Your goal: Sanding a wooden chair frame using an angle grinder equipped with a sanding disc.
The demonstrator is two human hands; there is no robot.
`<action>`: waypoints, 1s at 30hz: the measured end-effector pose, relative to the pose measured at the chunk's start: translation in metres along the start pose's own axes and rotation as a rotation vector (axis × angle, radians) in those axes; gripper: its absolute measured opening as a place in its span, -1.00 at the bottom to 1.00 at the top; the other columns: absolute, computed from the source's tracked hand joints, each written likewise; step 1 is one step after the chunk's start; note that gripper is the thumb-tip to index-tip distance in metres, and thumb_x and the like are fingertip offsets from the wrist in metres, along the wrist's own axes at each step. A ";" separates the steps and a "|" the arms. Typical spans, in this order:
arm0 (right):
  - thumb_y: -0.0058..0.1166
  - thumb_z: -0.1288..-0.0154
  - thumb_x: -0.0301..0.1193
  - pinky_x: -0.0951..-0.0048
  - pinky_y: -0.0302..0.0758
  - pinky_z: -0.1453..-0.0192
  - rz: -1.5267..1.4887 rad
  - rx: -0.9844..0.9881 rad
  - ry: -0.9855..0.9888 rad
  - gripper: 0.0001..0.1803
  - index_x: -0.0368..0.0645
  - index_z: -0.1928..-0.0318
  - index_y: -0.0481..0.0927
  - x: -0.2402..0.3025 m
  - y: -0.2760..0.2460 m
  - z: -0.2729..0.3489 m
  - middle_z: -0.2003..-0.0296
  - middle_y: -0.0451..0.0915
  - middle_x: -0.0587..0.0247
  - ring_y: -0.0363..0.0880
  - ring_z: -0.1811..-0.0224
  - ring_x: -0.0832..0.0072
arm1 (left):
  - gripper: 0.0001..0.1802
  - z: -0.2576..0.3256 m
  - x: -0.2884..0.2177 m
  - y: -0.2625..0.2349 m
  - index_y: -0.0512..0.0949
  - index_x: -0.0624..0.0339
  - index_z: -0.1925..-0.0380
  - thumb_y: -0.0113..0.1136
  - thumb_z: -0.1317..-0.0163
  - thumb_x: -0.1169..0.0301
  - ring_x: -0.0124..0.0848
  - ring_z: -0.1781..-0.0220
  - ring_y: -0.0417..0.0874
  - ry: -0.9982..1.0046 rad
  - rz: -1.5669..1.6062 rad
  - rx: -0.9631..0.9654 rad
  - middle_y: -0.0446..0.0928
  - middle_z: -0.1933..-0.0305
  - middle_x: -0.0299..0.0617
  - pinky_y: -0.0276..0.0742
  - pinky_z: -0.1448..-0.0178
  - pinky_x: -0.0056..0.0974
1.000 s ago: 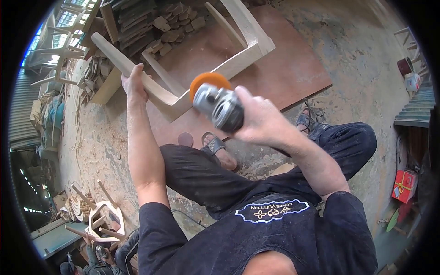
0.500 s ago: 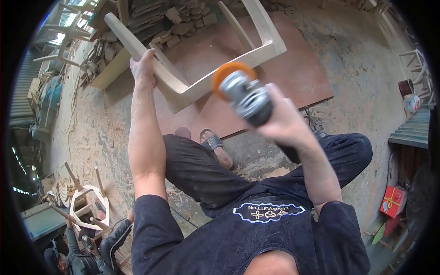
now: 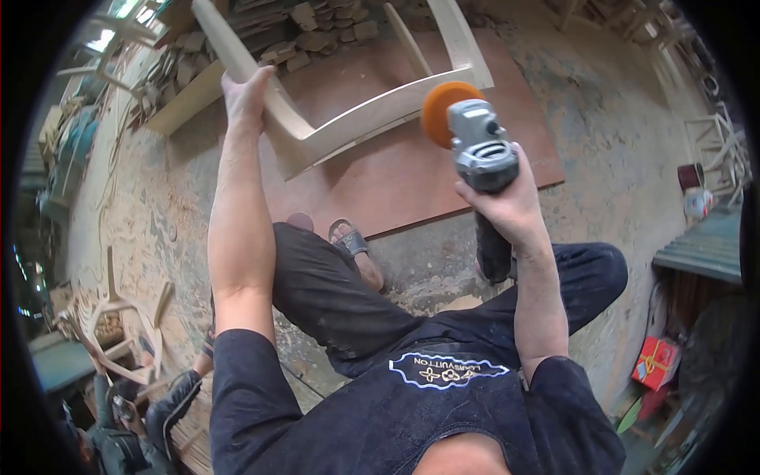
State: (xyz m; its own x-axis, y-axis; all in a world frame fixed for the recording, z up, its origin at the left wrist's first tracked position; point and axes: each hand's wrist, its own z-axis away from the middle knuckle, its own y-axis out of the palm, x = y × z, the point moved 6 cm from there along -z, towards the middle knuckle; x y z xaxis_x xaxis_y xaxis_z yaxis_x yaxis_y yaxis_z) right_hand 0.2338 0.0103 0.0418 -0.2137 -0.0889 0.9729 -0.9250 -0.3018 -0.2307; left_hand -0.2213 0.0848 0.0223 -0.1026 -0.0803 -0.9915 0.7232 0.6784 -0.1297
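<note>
Toward the right edge of the frame stand a dark red cylinder [image 3: 690, 176] and, just beside it, a white tub [image 3: 698, 203]; what either holds cannot be told; lower right lies a red box [image 3: 655, 362] with a yellow ribbon, its contents hidden; above the box, a ridged grey sheet [image 3: 701, 249] juts in from the edge.

The pale wooden frame [image 3: 356, 131] is at upper centre, over a red-brown board [image 3: 412, 202]; the left hand [image 3: 247, 96] has its grip closed around the frame's left leg; the right hand [image 3: 514, 210] has its grip closed around a sander [image 3: 481, 146] at centre right; the sander's orange disc [image 3: 437, 115] blocks the view of part of the frame's right end, and whether they touch cannot be told.

Offcuts [image 3: 317, 28] lie heaped at the top, with a plank [image 3: 186, 103] at upper left; a round pad [image 3: 299, 221] lies by the sandal [image 3: 352, 244], partly behind the left knee [image 3: 297, 253]; at lower left, another person [image 3: 119, 443] sits near a second frame [image 3: 154, 336].
</note>
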 end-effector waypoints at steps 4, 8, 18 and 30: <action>0.56 -0.11 -0.49 0.36 0.64 -0.18 -0.065 0.031 -0.012 -0.28 -0.17 -0.14 0.30 -0.011 0.023 0.003 -0.01 0.57 0.20 0.63 -0.08 0.44 | 0.02 -0.012 0.003 -0.005 0.20 0.25 -0.46 0.52 0.00 0.32 -0.12 -0.06 0.66 -0.002 -0.036 -0.022 0.52 -0.15 0.05 0.67 -0.12 -0.02; 0.54 -0.13 -0.52 0.40 0.69 -0.12 -0.141 0.151 -0.098 -0.28 -0.18 -0.16 0.29 -0.025 0.069 -0.005 -0.05 0.59 0.15 0.67 -0.10 0.40 | -0.06 -0.027 0.004 -0.001 0.26 0.27 -0.40 0.49 -0.01 0.36 -0.13 -0.08 0.65 -0.012 0.001 0.009 0.55 -0.12 0.03 0.66 -0.14 -0.01; 0.65 0.05 -0.16 0.03 0.63 0.14 0.190 0.187 -0.368 -0.28 -0.17 0.04 0.43 -0.014 0.124 -0.015 0.23 0.66 -0.08 0.71 0.17 -0.11 | -0.17 -0.036 0.003 -0.009 0.32 0.25 -0.32 0.50 -0.04 0.37 -0.15 0.13 0.69 -0.002 -0.050 0.004 0.56 0.02 0.01 0.70 0.06 -0.02; 0.55 -0.14 -0.39 0.30 0.70 -0.07 -0.353 0.174 0.047 -0.29 -0.14 -0.19 0.36 -0.072 0.048 -0.045 -0.13 0.61 0.15 0.67 -0.05 0.41 | -0.21 -0.024 -0.007 0.002 0.30 0.21 -0.34 0.43 -0.09 0.39 -0.25 0.23 0.64 -0.033 -0.052 0.063 0.50 0.01 -0.08 0.71 0.25 -0.14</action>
State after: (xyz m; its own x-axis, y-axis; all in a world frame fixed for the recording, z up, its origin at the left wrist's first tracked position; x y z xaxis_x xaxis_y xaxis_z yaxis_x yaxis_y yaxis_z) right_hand 0.1907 0.0454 -0.0387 0.0904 0.0916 0.9917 -0.8782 -0.4623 0.1228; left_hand -0.2355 0.1042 0.0297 -0.1199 -0.1389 -0.9830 0.7587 0.6258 -0.1810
